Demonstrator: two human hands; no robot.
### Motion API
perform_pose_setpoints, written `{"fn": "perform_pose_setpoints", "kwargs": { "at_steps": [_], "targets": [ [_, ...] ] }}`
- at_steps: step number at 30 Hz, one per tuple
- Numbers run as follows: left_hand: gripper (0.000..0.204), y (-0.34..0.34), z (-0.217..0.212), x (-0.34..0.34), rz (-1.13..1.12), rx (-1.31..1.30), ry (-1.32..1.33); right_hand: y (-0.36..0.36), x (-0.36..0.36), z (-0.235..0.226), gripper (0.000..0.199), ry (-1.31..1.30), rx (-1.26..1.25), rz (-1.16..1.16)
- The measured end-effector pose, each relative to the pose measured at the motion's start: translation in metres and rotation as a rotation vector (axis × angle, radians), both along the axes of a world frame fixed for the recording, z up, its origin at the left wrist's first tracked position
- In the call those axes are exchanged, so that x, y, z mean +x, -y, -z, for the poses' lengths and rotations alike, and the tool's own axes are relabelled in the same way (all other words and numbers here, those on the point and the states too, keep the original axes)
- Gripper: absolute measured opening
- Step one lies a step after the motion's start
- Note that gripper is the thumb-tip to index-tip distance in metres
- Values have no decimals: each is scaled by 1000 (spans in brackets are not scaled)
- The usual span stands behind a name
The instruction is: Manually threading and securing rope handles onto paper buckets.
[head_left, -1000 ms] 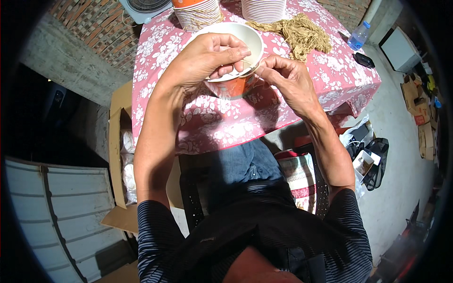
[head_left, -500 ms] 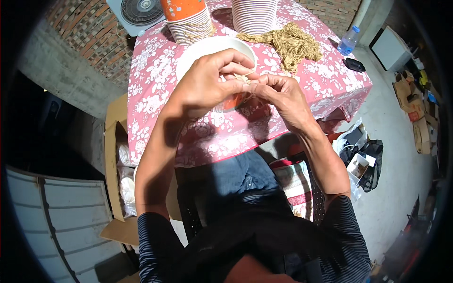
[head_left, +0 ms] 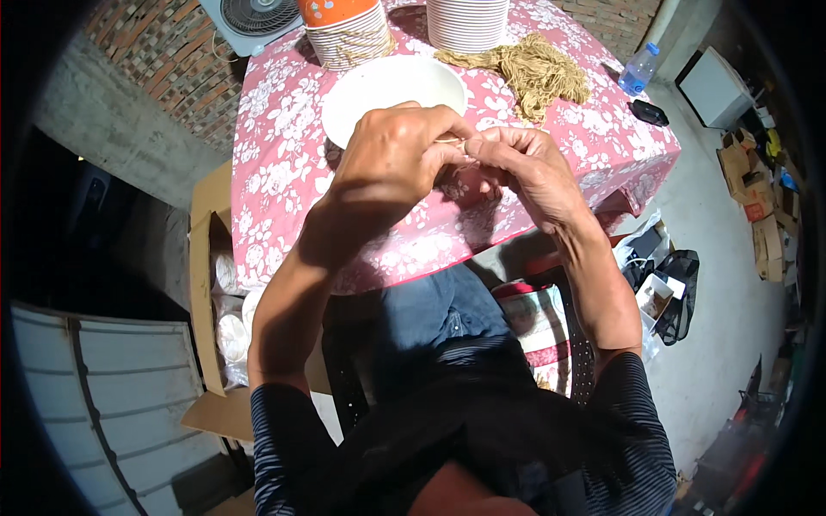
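The pink flowered table (head_left: 284, 181) carried the white paper bowl (head_left: 379, 86), which a second earlier had been up in both hands and now sat upright on the cloth, freed. Above its near rim the left hand (head_left: 391, 168) and right hand (head_left: 525, 172) met, fingertips pinched together, apparently on a thin strand of tan twine (head_left: 449, 139).

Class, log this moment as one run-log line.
left hand: pinching twine strand | right hand: pinching same | white bowl: on table, behind hands
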State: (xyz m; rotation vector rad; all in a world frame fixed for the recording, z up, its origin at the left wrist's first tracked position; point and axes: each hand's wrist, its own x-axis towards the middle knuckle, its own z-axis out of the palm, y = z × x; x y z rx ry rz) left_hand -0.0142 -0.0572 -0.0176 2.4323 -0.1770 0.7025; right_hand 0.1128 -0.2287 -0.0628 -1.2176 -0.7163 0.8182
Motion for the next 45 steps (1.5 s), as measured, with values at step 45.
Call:
{"fn": "perform_pose_setpoints", "kwargs": {
  "at_steps": [45],
  "targets": [
    [12,-8,-8,-10,-20,-578,-272,-20,-27,14,15,213,72,219]
  ]
}}
